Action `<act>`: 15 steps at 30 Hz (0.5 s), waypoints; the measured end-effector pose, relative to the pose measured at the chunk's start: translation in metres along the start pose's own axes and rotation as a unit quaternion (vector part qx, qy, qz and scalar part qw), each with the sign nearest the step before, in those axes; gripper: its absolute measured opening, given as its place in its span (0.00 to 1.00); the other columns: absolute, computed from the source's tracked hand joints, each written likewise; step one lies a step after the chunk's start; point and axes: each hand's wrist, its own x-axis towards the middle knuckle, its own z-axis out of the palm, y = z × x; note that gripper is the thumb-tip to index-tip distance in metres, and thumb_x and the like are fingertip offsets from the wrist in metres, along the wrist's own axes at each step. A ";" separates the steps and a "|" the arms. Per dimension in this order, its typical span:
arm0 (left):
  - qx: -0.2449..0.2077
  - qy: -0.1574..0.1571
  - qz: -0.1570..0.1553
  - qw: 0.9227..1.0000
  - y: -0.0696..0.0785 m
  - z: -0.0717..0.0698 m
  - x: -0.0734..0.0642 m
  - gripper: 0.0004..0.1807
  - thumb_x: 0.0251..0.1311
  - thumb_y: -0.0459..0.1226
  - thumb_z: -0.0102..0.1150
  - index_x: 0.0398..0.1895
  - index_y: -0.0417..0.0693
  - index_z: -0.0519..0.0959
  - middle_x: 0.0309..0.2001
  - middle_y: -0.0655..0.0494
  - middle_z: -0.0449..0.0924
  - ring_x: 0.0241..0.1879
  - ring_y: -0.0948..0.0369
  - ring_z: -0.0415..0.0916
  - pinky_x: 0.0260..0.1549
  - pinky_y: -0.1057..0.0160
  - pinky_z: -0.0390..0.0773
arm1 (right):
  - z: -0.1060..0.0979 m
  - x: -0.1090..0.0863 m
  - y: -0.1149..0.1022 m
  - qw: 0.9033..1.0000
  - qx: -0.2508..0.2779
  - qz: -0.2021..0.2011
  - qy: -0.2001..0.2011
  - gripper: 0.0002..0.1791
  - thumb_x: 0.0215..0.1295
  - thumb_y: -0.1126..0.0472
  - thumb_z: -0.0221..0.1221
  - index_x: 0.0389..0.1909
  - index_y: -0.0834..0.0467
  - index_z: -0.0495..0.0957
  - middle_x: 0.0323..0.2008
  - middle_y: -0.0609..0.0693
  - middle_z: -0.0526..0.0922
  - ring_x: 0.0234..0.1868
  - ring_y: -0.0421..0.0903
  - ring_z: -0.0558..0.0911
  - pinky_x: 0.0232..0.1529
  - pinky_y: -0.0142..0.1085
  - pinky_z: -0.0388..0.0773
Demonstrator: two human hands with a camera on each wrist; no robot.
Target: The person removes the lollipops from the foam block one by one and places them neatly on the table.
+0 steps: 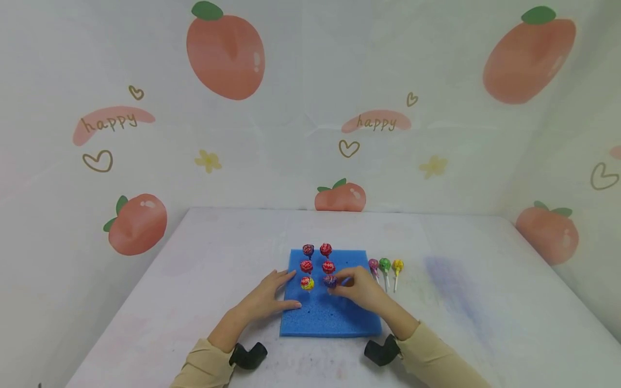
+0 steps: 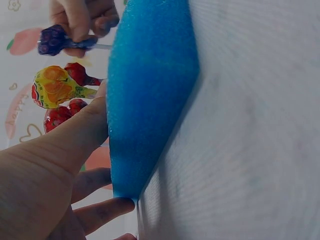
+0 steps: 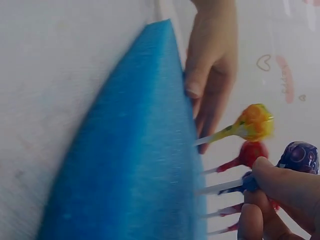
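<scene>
A blue foam block lies on the table with lollipops standing in it in two columns. My right hand pinches a purple-wrapped lollipop just below its head. Its white stick points down to the foam's top face; how deep it sits I cannot tell. Beside it stands a yellow lollipop. Farther back are a red lollipop at left, another red lollipop at right, and a dark-wrapped one and a red one behind. Along the foam's left edge rests my left hand, fingers extended.
To the right of the foam, a pink-purple lollipop, a green lollipop and a yellow lollipop lie on the white table. A white printed cloth hangs behind. Small holes show in the foam's front part.
</scene>
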 end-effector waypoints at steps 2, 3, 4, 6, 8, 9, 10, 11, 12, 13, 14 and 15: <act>0.003 0.001 0.000 1.000 0.000 0.000 0.000 0.43 0.51 0.53 0.64 0.69 0.47 0.61 0.69 0.41 0.59 0.72 0.40 0.46 0.65 0.36 0.54 | -0.004 -0.001 -0.003 1.000 0.000 -0.001 0.006 0.10 0.57 0.60 0.64 0.37 0.60 0.84 0.32 0.53 0.85 0.27 0.39 0.77 0.28 0.24 0.75; 0.005 0.001 -0.001 1.000 0.000 0.000 0.001 0.43 0.51 0.53 0.64 0.69 0.47 0.61 0.69 0.42 0.59 0.72 0.40 0.47 0.65 0.36 0.54 | -0.006 -0.001 -0.005 1.000 0.001 0.003 0.009 0.09 0.57 0.60 0.64 0.37 0.60 0.84 0.32 0.53 0.84 0.27 0.39 0.77 0.28 0.25 0.75; 0.006 0.002 0.000 1.000 0.000 0.001 0.001 0.43 0.51 0.53 0.64 0.69 0.47 0.61 0.69 0.42 0.59 0.72 0.40 0.47 0.65 0.36 0.54 | -0.007 -0.001 -0.006 1.000 0.000 0.006 0.013 0.09 0.57 0.59 0.64 0.36 0.59 0.84 0.32 0.52 0.84 0.26 0.39 0.76 0.28 0.25 0.74; 0.007 0.003 0.000 1.000 0.000 0.000 0.002 0.43 0.51 0.52 0.65 0.68 0.47 0.62 0.69 0.41 0.59 0.71 0.40 0.47 0.65 0.37 0.54 | -0.010 -0.002 -0.007 1.000 -0.004 0.012 0.018 0.10 0.56 0.59 0.64 0.36 0.59 0.84 0.32 0.52 0.84 0.26 0.39 0.76 0.27 0.25 0.74; 0.005 0.003 -0.002 1.000 0.000 0.000 0.002 0.43 0.51 0.52 0.65 0.68 0.47 0.62 0.69 0.41 0.59 0.71 0.40 0.47 0.65 0.36 0.54 | -0.012 -0.002 -0.007 1.000 -0.010 0.012 0.021 0.10 0.56 0.58 0.64 0.36 0.59 0.84 0.32 0.52 0.84 0.25 0.38 0.75 0.27 0.25 0.74; 0.005 0.002 -0.003 1.000 0.000 0.000 0.002 0.43 0.51 0.53 0.65 0.69 0.47 0.62 0.69 0.41 0.59 0.71 0.40 0.47 0.65 0.36 0.54 | -0.012 -0.002 -0.007 1.000 -0.010 0.017 0.023 0.09 0.56 0.58 0.65 0.36 0.58 0.84 0.32 0.52 0.84 0.25 0.38 0.75 0.27 0.25 0.73; 0.005 0.002 -0.003 1.000 -0.001 0.001 0.001 0.43 0.51 0.53 0.65 0.69 0.47 0.61 0.69 0.41 0.59 0.72 0.40 0.47 0.65 0.36 0.54 | -0.012 -0.002 -0.006 0.999 -0.012 0.017 0.025 0.10 0.56 0.58 0.65 0.36 0.58 0.84 0.32 0.52 0.84 0.25 0.38 0.75 0.27 0.25 0.73; 0.005 0.001 -0.005 1.000 -0.001 0.001 0.001 0.43 0.51 0.53 0.64 0.69 0.48 0.61 0.69 0.42 0.59 0.72 0.40 0.47 0.65 0.36 0.54 | -0.013 -0.002 -0.006 0.999 -0.012 0.016 0.025 0.10 0.56 0.58 0.65 0.36 0.58 0.84 0.32 0.52 0.84 0.25 0.38 0.75 0.27 0.25 0.74; 0.005 0.001 -0.006 1.000 -0.001 0.001 0.001 0.43 0.51 0.53 0.64 0.69 0.48 0.61 0.69 0.42 0.59 0.72 0.40 0.47 0.65 0.36 0.54 | -0.013 -0.002 -0.006 0.999 -0.014 0.016 0.026 0.09 0.56 0.58 0.65 0.36 0.58 0.84 0.32 0.52 0.84 0.26 0.38 0.75 0.27 0.25 0.74; 0.006 0.000 -0.007 1.000 0.000 0.001 0.001 0.43 0.51 0.54 0.64 0.69 0.48 0.61 0.69 0.42 0.59 0.72 0.40 0.46 0.65 0.35 0.54 | -0.013 -0.003 -0.005 0.999 -0.015 0.014 0.026 0.09 0.56 0.58 0.65 0.36 0.58 0.84 0.32 0.52 0.84 0.26 0.38 0.75 0.27 0.25 0.74; 0.006 0.000 -0.007 1.000 0.000 0.001 0.000 0.43 0.51 0.54 0.64 0.69 0.48 0.61 0.70 0.42 0.59 0.72 0.40 0.46 0.65 0.35 0.54 | -0.013 -0.003 -0.005 0.999 -0.014 0.012 0.026 0.09 0.56 0.58 0.65 0.36 0.58 0.84 0.31 0.52 0.84 0.26 0.39 0.75 0.27 0.25 0.74; 0.005 -0.001 -0.007 1.000 0.000 0.001 0.000 0.43 0.51 0.54 0.64 0.69 0.48 0.61 0.70 0.42 0.59 0.72 0.40 0.46 0.65 0.35 0.54 | -0.013 -0.003 -0.004 0.999 -0.013 0.014 0.026 0.09 0.56 0.58 0.65 0.36 0.58 0.84 0.31 0.51 0.84 0.26 0.39 0.76 0.27 0.25 0.74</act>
